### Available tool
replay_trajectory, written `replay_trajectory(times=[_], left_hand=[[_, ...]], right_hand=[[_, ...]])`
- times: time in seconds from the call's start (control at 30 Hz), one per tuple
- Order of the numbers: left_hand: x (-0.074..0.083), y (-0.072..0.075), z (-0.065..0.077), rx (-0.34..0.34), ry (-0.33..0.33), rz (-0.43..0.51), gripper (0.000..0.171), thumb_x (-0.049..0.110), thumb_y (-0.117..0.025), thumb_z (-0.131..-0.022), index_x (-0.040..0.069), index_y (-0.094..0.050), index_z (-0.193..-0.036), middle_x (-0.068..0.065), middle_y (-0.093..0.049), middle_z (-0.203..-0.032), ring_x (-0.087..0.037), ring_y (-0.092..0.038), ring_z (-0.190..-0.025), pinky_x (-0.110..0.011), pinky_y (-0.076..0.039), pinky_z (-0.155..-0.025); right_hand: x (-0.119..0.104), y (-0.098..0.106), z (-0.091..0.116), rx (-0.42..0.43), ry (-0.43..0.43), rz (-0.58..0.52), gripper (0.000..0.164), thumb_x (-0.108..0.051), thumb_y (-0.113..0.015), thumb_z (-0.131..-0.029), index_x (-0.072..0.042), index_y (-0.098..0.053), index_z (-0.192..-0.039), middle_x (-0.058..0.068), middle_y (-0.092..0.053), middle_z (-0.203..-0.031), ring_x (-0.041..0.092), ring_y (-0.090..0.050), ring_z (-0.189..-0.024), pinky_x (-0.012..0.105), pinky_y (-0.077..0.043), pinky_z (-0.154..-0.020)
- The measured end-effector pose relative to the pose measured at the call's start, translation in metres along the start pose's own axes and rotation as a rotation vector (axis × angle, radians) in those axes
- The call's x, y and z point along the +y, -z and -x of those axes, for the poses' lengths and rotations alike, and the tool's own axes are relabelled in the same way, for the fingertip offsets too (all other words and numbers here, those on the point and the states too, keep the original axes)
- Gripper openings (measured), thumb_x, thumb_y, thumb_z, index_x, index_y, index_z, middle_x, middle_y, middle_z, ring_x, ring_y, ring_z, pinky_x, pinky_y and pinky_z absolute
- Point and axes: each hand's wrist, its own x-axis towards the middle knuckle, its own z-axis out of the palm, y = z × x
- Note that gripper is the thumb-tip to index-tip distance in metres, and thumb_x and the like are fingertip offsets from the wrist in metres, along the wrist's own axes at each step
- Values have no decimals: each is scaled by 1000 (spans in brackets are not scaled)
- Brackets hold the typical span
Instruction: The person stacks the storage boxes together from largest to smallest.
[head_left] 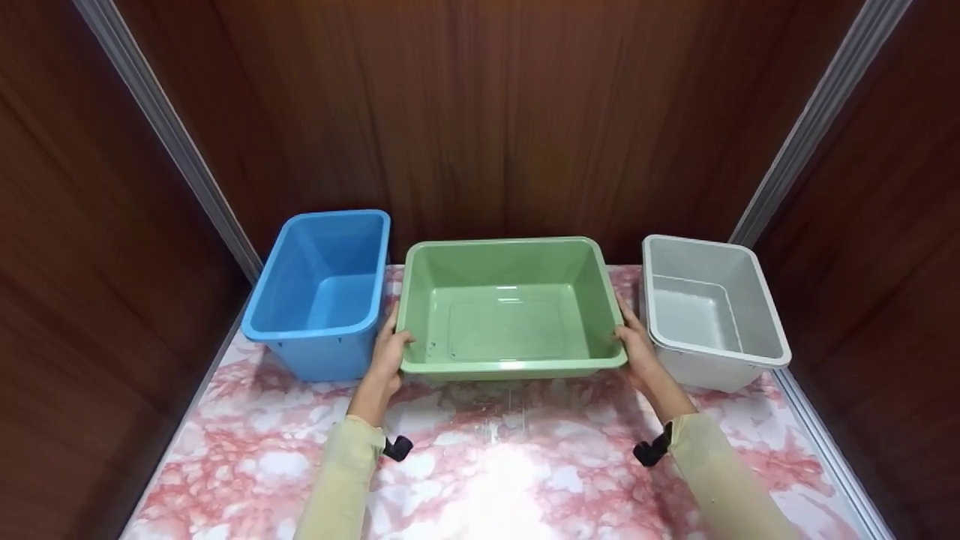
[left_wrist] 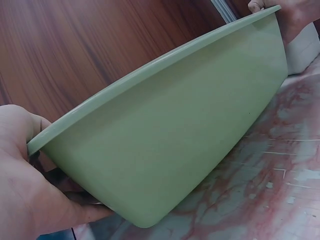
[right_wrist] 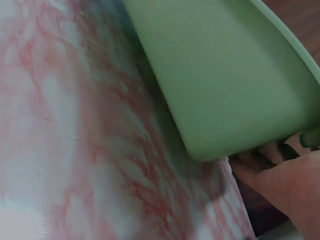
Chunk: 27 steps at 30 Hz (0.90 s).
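Between both hands is a green plastic basin [head_left: 510,365], with nothing in it except a few small dark specks. My left hand [head_left: 386,356] grips its left side, thumb over the rim and fingers down the outer wall. On the opposite side my right hand [head_left: 637,346] holds the rim the same way, its thumb on top. In the left wrist view the basin's outer wall [left_wrist: 170,120] looks tilted, with the left hand [left_wrist: 30,185] at its near corner. The right wrist view shows the right hand's fingers [right_wrist: 270,172] against the end wall, partly hidden.
A blue bin [head_left: 322,356] stands left of the basin, close to the left hand. To the right is a light grey bin [head_left: 705,367]. All are on a red-and-white marbled surface [head_left: 450,450], enclosed by dark wood panels [head_left: 480,112] behind and at the sides.
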Motion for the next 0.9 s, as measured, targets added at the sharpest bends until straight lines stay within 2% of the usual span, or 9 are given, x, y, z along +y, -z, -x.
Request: replay_trajectory(times=[0.13, 0.37, 0.5, 0.67, 0.9], left_hand=[[-5, 0, 8, -14, 4, 21, 81, -2, -47, -86, 31, -20, -155, 1, -4, -162, -30, -29, -134, -45, -36, -99], [-12, 6, 24, -14, 8, 60, 80, 0, -46, -86, 30, -21, -156, -12, -14, -159, -42, -39, -126, -54, -37, -98], [-13, 8, 29, -17, 15, 82, 81, 0, -46, -86, 29, -18, -156, -15, -16, -157, -46, -41, -123, -58, -38, -97], [-14, 9, 30, -18, 16, 82, 81, 0, -44, -86, 28, -16, -157, -19, -19, -155, -48, -42, -121, -59, -41, -95], [-18, 9, 24, -13, 2, 93, 81, 0, -45, -86, 28, -18, -157, -19, -23, -154, -48, -43, -119, -59, -41, -93]], right_hand=[[-1, 1, 11, 18, 9, 30, 83, 10, -33, -82, -26, -21, -156, 8, -25, -153, 27, -39, -108, 38, -43, -82], [7, -1, 26, 17, 10, 13, 83, 12, -32, -82, -21, -19, -157, 12, -25, -151, 28, -40, -108, 39, -43, -85], [11, -2, 31, 19, 11, 26, 82, 13, -32, -83, -20, -18, -157, 10, -23, -153, 27, -37, -111, 39, -42, -87], [14, -2, 30, 23, 13, 20, 84, 13, -33, -82, -21, -17, -157, 9, -22, -155, 27, -36, -113, 40, -40, -89], [16, 2, 23, 30, -7, 38, 84, 10, -35, -81, -22, -17, -157, 8, -20, -155, 26, -37, -111, 38, -41, -87]])
